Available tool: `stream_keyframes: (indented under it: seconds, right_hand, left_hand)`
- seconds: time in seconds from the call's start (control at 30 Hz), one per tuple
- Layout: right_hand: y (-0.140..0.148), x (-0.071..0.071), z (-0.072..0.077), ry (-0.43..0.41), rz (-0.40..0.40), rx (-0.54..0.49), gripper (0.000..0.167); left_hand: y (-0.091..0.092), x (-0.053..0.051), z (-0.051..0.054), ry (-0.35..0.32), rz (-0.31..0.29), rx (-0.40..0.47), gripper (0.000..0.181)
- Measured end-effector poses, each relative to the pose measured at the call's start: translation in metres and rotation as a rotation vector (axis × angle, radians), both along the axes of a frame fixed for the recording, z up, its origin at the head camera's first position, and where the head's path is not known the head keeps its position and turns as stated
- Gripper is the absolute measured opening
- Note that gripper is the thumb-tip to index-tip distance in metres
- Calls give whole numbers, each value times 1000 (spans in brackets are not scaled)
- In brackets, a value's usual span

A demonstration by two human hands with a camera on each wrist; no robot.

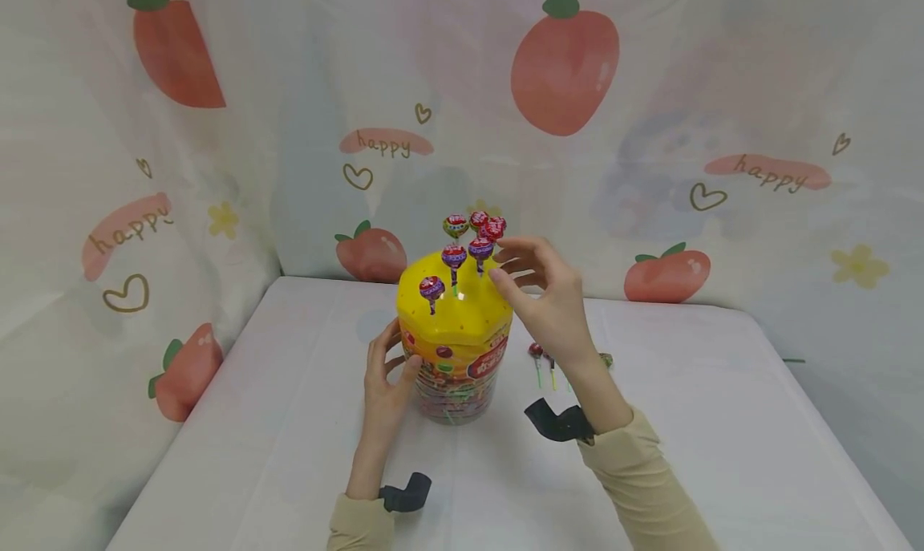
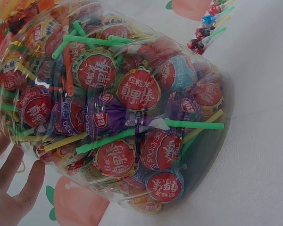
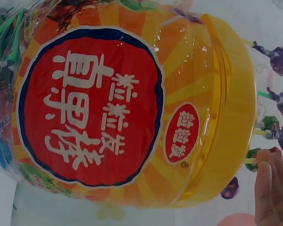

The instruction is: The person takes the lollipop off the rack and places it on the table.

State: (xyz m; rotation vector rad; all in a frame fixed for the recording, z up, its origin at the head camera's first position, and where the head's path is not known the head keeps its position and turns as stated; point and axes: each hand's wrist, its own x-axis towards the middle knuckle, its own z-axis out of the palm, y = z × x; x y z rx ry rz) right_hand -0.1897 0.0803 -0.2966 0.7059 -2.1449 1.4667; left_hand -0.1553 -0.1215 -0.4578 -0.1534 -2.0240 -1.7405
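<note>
A large clear jar [image 2: 212, 155] with a yellow lid [image 1: 462, 318] stands upright, packed with wrapped lollipops. Several lollipops, among them a purple one [image 1: 431, 288] and a red one [image 1: 495, 228], stick up from the lid on their sticks. My left hand [image 1: 386, 382] rests against the jar's left side, thumb toward the front; the left wrist view shows its spread fingers by the jar wall. At the lid's right edge my right hand [image 1: 545, 294] has bent fingers, with thumb and index finger apart beside the standing lollipops. In the right wrist view its fingertips partly hide a green-wrapped lollipop [image 3: 251, 159].
Several loose lollipops [image 1: 536, 350] lie on the white table [image 1: 303, 423] to the right of the jar, partly behind my right forearm. A printed cloth [image 1: 462, 70] hangs behind and at the sides. Each wrist carries a black mount [image 1: 407, 493].
</note>
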Motion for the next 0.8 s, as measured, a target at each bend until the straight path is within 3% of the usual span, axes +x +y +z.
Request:
stream_keyframes:
  seconds: [0.03,0.2,0.8]
  right_hand:
    - [-3,-1,0,3,3,0,36]
    - [-13,-2,2,4,6,-15,36]
    - [-21,-2,3,13,-32,-18,32]
  left_hand:
    - [-1,-2,-5,5,4,-5,62]
    - [-2,-3,-7,19,12,-19,61]
    - [-2,-2,-5,14,7,-15,59]
